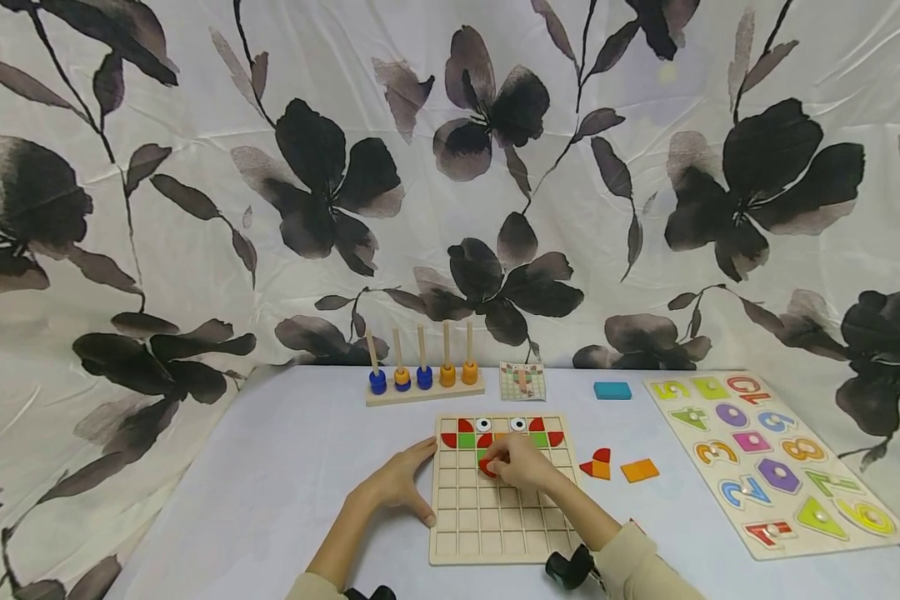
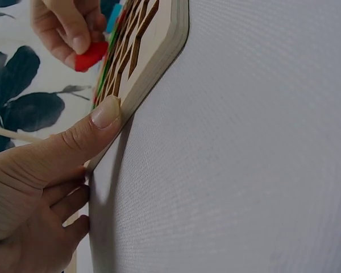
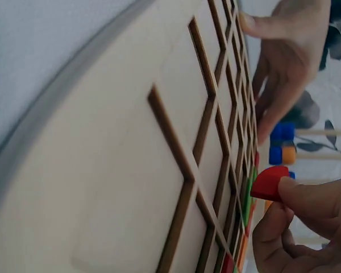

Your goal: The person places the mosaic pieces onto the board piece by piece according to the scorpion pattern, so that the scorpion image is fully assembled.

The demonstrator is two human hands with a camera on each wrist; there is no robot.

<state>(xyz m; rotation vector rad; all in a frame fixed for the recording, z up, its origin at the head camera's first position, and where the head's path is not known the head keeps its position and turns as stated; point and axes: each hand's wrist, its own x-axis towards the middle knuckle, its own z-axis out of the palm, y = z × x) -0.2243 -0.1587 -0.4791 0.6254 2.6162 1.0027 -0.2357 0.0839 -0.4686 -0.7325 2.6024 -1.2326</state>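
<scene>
A wooden grid board [image 1: 457, 547] lies on the table, its upper rows partly filled with red, green, orange and eye-patterned pieces. Over its middle columns, my right hand [image 1: 525, 462] pinches a red quarter-round piece [image 3: 268, 183] between thumb and fingers. In the right wrist view the piece is held just off the grid. My left hand [image 1: 397, 481] rests against the board's left edge, thumb and fingers spread apart along it. The left wrist view shows its thumb [image 2: 105, 114] touching the board's side. Some cells are hidden behind my right hand.
Right of the board lie a small group of red and orange pieces [image 1: 602, 468] and an orange piece [image 1: 640, 471]. A pattern card [image 1: 522, 382], a peg stacker [image 1: 423, 392] and a teal block [image 1: 612, 391] stand behind. A number puzzle board [image 1: 776, 467] lies far right.
</scene>
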